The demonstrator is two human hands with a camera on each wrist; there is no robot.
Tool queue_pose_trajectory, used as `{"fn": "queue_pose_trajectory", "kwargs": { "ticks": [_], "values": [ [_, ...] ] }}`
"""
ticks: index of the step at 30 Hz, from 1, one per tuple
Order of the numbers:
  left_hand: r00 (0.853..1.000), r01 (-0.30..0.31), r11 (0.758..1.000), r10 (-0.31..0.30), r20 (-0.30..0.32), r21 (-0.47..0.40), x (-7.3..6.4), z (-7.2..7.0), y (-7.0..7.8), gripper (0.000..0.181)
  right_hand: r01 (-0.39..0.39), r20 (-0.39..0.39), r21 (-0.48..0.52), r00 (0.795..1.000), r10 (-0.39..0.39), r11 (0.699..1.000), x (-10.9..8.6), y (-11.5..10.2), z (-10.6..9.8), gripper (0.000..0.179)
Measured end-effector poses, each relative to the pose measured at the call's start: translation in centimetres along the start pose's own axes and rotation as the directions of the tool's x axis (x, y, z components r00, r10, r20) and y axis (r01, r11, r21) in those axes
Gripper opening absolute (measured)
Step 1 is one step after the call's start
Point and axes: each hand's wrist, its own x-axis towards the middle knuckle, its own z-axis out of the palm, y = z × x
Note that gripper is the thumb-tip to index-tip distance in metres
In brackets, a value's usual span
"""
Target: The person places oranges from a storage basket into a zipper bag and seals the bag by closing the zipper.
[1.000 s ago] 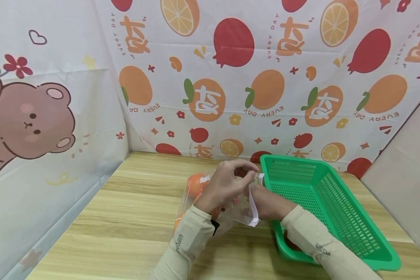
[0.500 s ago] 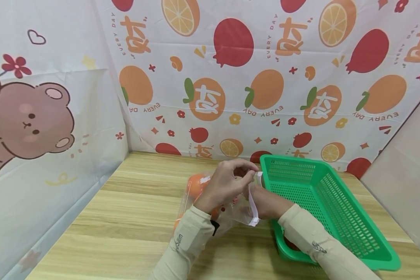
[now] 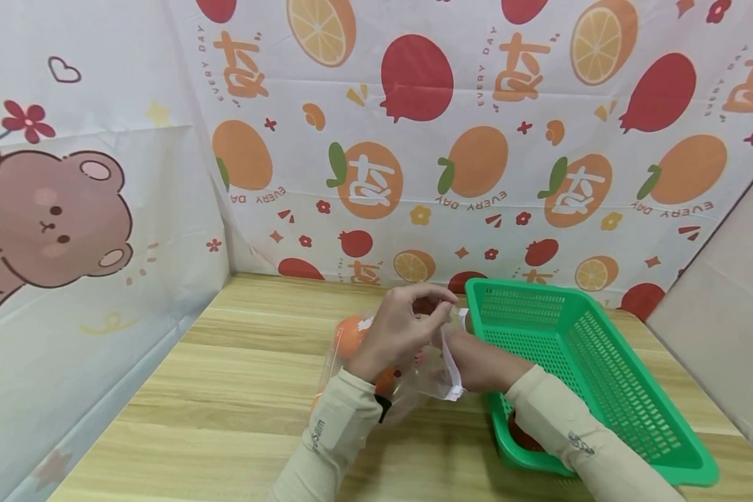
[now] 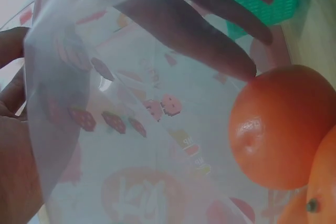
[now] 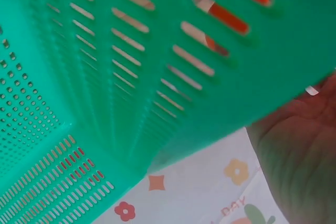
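My left hand [image 3: 401, 328] pinches the mouth edge of a clear zip bag [image 3: 449, 366] between thumb and forefinger. Printed with small strawberries, the bag [image 4: 105, 124] lies on the table. Several oranges [image 3: 349, 337] are inside it, partly hidden by my left hand and forearm. My right hand [image 3: 477, 362] reaches through the bag's mouth. In the left wrist view its fingers [image 4: 226, 51] show dimly through the plastic, spread and fairly straight, one fingertip at the top of an orange [image 4: 283, 129]. The right wrist view shows only part of that hand's palm [image 5: 304, 156].
A green plastic basket [image 3: 640, 369] stands right of the bag, under my right forearm. A reddish round thing [image 3: 522, 434] sits at its near left corner, mostly covered by the sleeve. Wooden table [image 3: 194, 390] stretches left. Printed cloth [image 3: 414, 160] hangs behind.
My left hand and the bag's mouth edge have shifted slightly to the left. My right hand stays inside the bag, hardly moved.
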Motion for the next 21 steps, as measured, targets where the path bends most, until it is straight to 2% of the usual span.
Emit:
{"fn": "queue_pose_trajectory", "kwargs": {
  "ticks": [4,7,13,17,21],
  "values": [
    [1.000,0.019,1.000,-0.019,-0.015,-0.014,-0.1,-0.2,0.0,0.011,0.028,-0.013,0.003,1.000,-0.028,1.000,-0.1,0.1,-0.3,0.064],
    [0.999,0.028,0.999,-0.028,-0.017,-0.020,-0.2,-0.3,0.0,0.010,0.046,-0.017,0.024,0.999,-0.046,0.999,-0.2,0.0,-0.5,0.057],
    [0.999,0.034,0.999,-0.034,-0.008,-0.018,-0.3,-0.2,0.2,0.010,0.107,-0.127,0.005,0.986,-0.106,0.994,-1.6,0.4,-2.0,0.039],
    [1.000,0.027,1.000,-0.027,-0.009,-0.011,-0.4,-0.2,0.2,0.010,0.093,-0.213,-0.028,0.972,-0.097,0.995,-3.1,1.1,-3.2,0.027],
    [1.000,0.022,1.000,-0.022,-0.008,-0.013,-0.4,-0.2,0.4,0.010,0.031,-0.240,-0.056,0.970,-0.044,0.998,-4.8,1.9,-4.1,0.025]
  ]
}}
